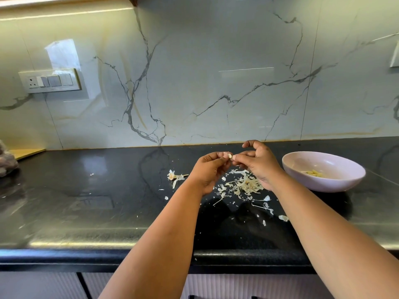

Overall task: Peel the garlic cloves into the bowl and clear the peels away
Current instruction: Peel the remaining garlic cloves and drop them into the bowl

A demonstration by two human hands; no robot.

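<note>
Both hands' grip pinches one pale garlic clove (230, 156), left hand (208, 169) and right hand (259, 164), above papery peels (244, 186) on table (86, 201), bowl (323, 171) right.

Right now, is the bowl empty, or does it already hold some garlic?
Not empty. The bowl holds a small cluster of peeled cloves on its floor; most of the inside is bare. It stands upright on the counter.
</note>
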